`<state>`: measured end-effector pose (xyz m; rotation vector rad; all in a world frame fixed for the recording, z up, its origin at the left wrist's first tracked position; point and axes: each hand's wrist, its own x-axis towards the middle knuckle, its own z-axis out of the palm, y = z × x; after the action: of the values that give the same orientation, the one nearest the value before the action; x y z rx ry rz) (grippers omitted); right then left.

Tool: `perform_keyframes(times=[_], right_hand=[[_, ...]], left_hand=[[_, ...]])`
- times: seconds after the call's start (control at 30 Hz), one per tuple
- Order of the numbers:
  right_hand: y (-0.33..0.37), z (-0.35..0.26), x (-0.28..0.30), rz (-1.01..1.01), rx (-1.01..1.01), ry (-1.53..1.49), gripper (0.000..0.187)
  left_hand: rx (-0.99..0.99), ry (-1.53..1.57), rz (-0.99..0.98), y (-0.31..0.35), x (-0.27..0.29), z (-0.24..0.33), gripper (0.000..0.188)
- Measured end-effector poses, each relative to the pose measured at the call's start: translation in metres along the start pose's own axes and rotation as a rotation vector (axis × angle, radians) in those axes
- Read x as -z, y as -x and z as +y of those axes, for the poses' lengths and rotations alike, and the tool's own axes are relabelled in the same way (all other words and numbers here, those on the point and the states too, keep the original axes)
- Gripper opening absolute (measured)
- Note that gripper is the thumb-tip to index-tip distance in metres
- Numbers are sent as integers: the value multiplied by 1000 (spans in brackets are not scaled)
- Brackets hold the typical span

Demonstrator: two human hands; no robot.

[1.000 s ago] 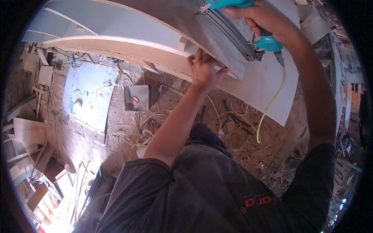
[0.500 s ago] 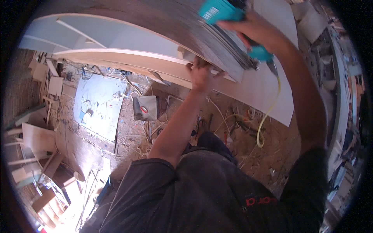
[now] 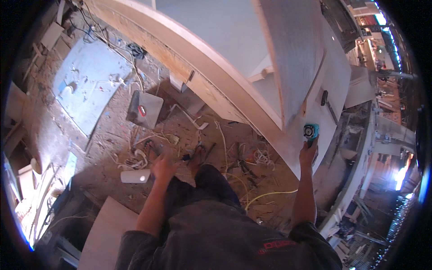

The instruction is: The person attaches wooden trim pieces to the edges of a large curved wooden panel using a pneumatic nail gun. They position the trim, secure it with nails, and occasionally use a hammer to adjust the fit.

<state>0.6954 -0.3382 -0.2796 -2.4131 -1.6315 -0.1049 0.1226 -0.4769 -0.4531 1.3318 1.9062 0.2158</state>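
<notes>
My right hand [image 3: 308, 153] is closed on a teal nail gun [image 3: 311, 131], held over a pale board [image 3: 292, 155] at the right. A yellow air hose [image 3: 272, 193] trails on the floor to its left. My left hand [image 3: 164, 167] hangs low over the floor near my feet, somewhat blurred, its fingers loosely apart and nothing visible in them. Ahead stands a wooden box-like cabinet frame [image 3: 211, 83] with a pale inner panel [image 3: 216, 31]. Its upright side panel [image 3: 288, 58] rises beside the pale board.
A white-blue sheet [image 3: 92, 85] lies on the littered floor at left. Nearer are a grey square container [image 3: 146, 108] with a red item and a white box-like piece [image 3: 135, 176]. Dark narrow tools [image 3: 330, 108] rest on the board. Scraps and cords lie around my feet.
My left hand has let go of the cabinet edge and dropped down toward my feet. My right hand has lowered the nail gun to the board. The view has turned rightward.
</notes>
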Motion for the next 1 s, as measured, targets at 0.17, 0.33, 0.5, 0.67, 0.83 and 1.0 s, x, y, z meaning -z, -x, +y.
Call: perform_keyframes(times=[0.17,0.33,0.5,0.67,0.83,1.0], right_hand=[[11,-42,0,62,-135,487,72],[38,-100,-8,309,-112,666,59],[10,-163,-22,283,-132,-376,57],[16,-197,-58,414,-482,-777,68],[14,-161,-73,542,-326,-637,71],[14,-169,-81,555,-257,-520,72]], left_hand=[[589,-160,-459,17,-55,-126,100],[663,-258,-505,14,-39,-115,106],[689,-295,-455,17,-48,-138,104],[670,-326,-426,12,-32,-136,96],[668,-349,-438,6,-25,-143,96],[581,-374,-381,-1,-24,-151,97]])
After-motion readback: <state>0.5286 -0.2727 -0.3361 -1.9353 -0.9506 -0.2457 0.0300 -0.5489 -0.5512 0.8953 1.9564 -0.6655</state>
